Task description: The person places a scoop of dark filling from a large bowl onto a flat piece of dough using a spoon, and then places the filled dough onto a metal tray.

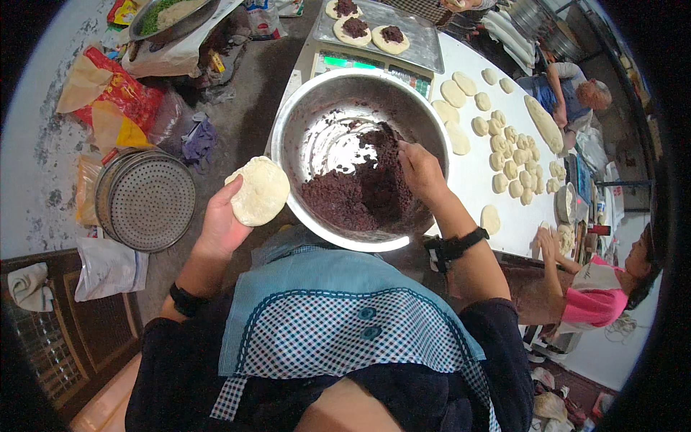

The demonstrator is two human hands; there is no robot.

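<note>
My left hand (224,218) holds a flat round of dough (259,190) beside the left rim of a large steel bowl. Dark red bean paste (351,200) fills the lower and right parts of the steel bowl (294,116), and bare shiny metal shows at its upper left. Over the bowl's right side, my right hand (424,170) has its fingers curled at the paste. Whether a tool is in those fingers is hidden. Beyond the bowl, a metal tray (418,51) carries three dough rounds (391,40) topped with paste, above a scale (351,60) with green displays.
On the white table (469,178) at right lie many dough pieces (521,156) and a long dough roll (542,124). Two people work there, one with hands (548,243) on dough. Stacked perforated steamer trays (154,200) stand at left, near a red bag (121,94).
</note>
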